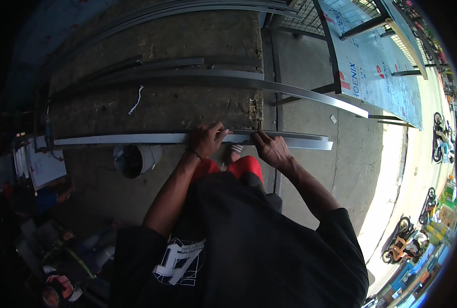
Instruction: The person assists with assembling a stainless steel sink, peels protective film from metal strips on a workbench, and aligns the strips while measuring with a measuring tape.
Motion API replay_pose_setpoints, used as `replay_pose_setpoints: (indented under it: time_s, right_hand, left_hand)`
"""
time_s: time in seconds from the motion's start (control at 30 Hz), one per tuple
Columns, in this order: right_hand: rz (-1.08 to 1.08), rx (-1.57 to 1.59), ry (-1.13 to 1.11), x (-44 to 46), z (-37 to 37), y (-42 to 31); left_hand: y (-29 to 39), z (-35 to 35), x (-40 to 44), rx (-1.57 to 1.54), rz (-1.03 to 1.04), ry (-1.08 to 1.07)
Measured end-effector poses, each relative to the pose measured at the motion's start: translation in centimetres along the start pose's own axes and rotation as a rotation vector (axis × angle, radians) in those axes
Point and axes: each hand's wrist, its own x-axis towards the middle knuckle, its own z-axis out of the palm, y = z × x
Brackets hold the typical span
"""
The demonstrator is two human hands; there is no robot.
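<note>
A long silvery metal bar (pixel 121 139) lies along the near edge of the worktable (pixel 187 110), its bright right end sticking out past the table's corner. A darker, thinner strip runs along its far side. My left hand (pixel 207 140) is closed over the bar near its middle, with the thumb pointing right. Just left of the table's corner, my right hand (pixel 272 150) has its fingers curled over the same bar. The undersides of both hands are hidden.
Another long metal bar (pixel 315 96) crosses the table and overhangs on the right. More metal lengths (pixel 187 9) lie at the back. A white bucket (pixel 149 158) stands below the near edge. Film-covered panels (pixel 359 72) on a metal frame stand right. People are at lower left.
</note>
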Motion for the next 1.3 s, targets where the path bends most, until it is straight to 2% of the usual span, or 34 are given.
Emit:
replay_pose_setpoints:
  time_s: [0.03, 0.17, 0.23, 0.37, 0.47, 0.53, 0.57, 0.63, 0.7, 0.9, 0.97, 1.07, 1.17, 1.3]
  right_hand:
    - [-0.025, -0.021, -0.066, 0.1, -0.1, 0.1]
    - [-0.093, -0.113, -0.039, 0.7, 0.1, 0.2]
    - [-0.101, -0.132, -0.134, 0.8, 0.2, 0.3]
    - [-0.115, -0.151, -0.102, 1.3, -0.6, 0.3]
    - [-0.015, -0.066, -0.053, 2.1, -1.9, 0.5]
    - [0.141, 0.073, 0.010, 2.6, -3.2, 0.1]
    - [0.138, 0.074, 0.010, 2.6, -3.4, 0.0]
    - [0.128, 0.319, 0.124, 2.1, -3.6, -0.7]
    - [0.141, 0.419, 0.181, 1.5, -1.7, -1.0]
    - [-0.017, 0.404, 0.275, 1.6, 1.6, -3.4]
    - [-0.051, 0.397, 0.333, 1.5, 2.9, -3.5]
    - [-0.098, 0.385, 0.305, 1.5, 4.3, -2.9]
    - [-0.081, 0.436, 0.318, 2.0, 4.1, -3.6]
    - [-0.042, 0.451, 0.289, 3.0, 4.1, -3.9]
  left_hand:
    - [0.1, 0.0, 0.0, -0.002, 0.009, 0.007]
    - [-0.1, 0.1, 0.0, -0.011, 0.017, 0.016]
    - [-0.3, 0.4, 0.0, -0.027, 0.018, 0.017]
    - [-0.6, 0.5, 0.0, -0.020, -0.013, -0.017]
    - [-0.8, 0.7, -0.1, -0.001, -0.008, 0.001]
    - [-0.9, 0.8, -0.2, 0.019, -0.005, 0.010]
    - [-0.9, 0.8, -0.1, 0.041, 0.001, 0.018]
    - [-0.5, 0.9, 0.1, -0.024, 0.011, 0.028]
    - [-0.6, 0.7, -0.2, -0.081, 0.012, 0.059]
    - [-1.3, 1.3, -0.9, 0.002, 0.001, 0.155]
    - [-2.4, 2.9, -0.8, 0.052, 0.063, 0.216]
    - [-1.6, 2.4, -1.1, 0.110, 0.090, 0.304]
    - [-1.4, 2.6, -1.1, 0.118, 0.110, 0.396]
    - [-1.0, 1.3, -2.0, 0.099, 0.077, 0.395]
